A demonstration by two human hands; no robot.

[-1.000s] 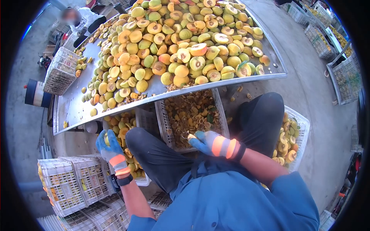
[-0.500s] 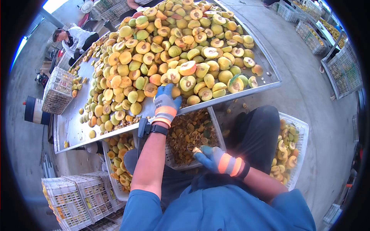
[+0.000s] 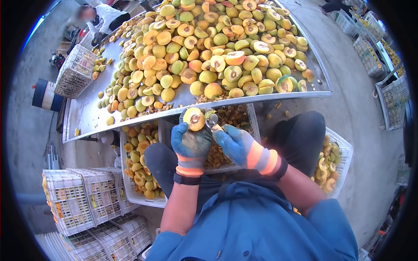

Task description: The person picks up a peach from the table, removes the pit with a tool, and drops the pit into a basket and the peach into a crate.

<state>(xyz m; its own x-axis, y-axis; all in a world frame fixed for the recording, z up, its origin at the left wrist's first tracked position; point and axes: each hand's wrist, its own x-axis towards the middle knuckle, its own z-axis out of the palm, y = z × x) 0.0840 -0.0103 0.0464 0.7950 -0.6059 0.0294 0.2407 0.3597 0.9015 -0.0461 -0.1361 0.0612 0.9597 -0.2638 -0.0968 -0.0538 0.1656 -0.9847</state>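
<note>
My gloved left hand [image 3: 193, 143] is closed around a peach half [image 3: 189, 116], its cut face turned up with the brown pit in the middle. My gloved right hand [image 3: 237, 145] grips a small pitting spoon [image 3: 211, 120] with a pale handle and a round metal head. The spoon's head is right beside the fruit, close to the left fingers. Both hands are over a crate [image 3: 253, 117] of pits and scraps, in front of the metal table [image 3: 174, 116]. A large heap of halved peaches [image 3: 209, 56] covers much of that table.
Crates of peach halves stand by my legs, one on the left [image 3: 152, 202] and one on the right [image 3: 346, 158]. Stacked white crates [image 3: 72, 195] are at lower left. A tilted crate [image 3: 74, 71] sits at the table's left edge, near another person [image 3: 106, 17].
My left hand has come back from the heap with a peach half. My right hand has moved up slightly to meet it with the spoon. The view has shifted a little.
</note>
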